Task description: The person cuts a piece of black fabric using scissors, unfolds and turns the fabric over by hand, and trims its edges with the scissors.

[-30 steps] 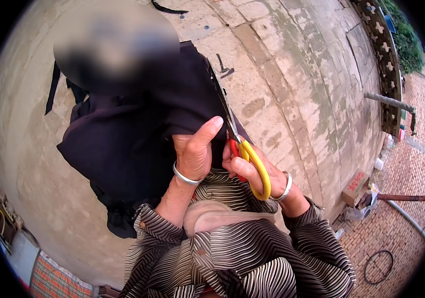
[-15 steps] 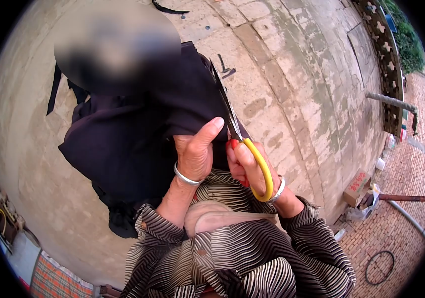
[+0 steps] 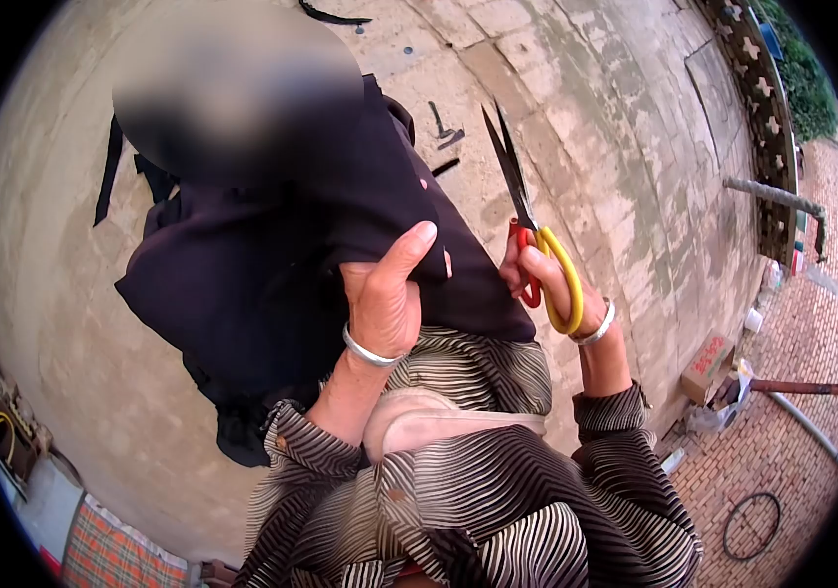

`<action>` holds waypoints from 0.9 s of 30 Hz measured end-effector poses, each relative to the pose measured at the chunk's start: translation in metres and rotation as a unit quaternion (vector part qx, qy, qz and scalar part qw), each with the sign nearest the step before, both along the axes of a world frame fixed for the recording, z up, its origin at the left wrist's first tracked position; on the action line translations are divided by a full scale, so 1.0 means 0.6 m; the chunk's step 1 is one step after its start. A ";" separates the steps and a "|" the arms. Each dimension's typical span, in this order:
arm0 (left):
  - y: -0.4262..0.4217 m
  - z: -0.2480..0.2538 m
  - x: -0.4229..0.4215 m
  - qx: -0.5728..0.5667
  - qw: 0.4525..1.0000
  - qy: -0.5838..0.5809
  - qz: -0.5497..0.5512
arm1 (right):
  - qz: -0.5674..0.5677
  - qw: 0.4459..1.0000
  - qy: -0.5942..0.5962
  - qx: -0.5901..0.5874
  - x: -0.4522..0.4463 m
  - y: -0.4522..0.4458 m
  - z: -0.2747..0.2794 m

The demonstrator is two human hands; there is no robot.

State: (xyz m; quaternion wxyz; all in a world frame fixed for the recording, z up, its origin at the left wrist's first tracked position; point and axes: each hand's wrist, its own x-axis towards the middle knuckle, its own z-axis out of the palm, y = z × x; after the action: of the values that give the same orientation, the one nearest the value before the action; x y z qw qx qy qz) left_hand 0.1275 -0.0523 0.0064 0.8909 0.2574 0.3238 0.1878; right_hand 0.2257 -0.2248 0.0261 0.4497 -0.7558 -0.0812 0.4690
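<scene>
Dark cloth [image 3: 272,255] spreads over my lap and up to the left. My left hand [image 3: 385,294] grips it, the thumb on top and the other fingers mostly under the fabric, with fingertips showing at its right part. In my right hand [image 3: 551,279] are scissors [image 3: 514,176] with one yellow and one red handle loop. Their blades point up and away, slightly parted, to the right of the cloth and apart from it. A blurred patch hides the upper part of the cloth.
Black scraps [image 3: 446,137] lie on the concrete floor [image 3: 576,127] beyond the cloth, and a dark strip [image 3: 108,171] at its left. On the right are a cardboard box [image 3: 706,367], a plastic bag and pipes. A plaid cloth [image 3: 120,549] is at lower left.
My right hand has moved right and up with the scissors, off the cloth's edge, and the blades have parted a little. The cloth's right part now hangs out flat. My left hand has barely moved.
</scene>
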 end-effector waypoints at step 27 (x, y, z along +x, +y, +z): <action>0.049 0.031 -0.114 0.280 0.906 0.098 -0.302 | -0.095 0.965 -0.077 0.234 0.038 0.159 0.002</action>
State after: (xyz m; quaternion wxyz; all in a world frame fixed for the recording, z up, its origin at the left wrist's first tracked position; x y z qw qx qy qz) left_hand 0.0591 -0.0228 0.0252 0.7601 0.5986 0.2505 -0.0334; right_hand 0.2482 -0.1292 0.0273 0.6488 -0.6676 -0.1505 0.3326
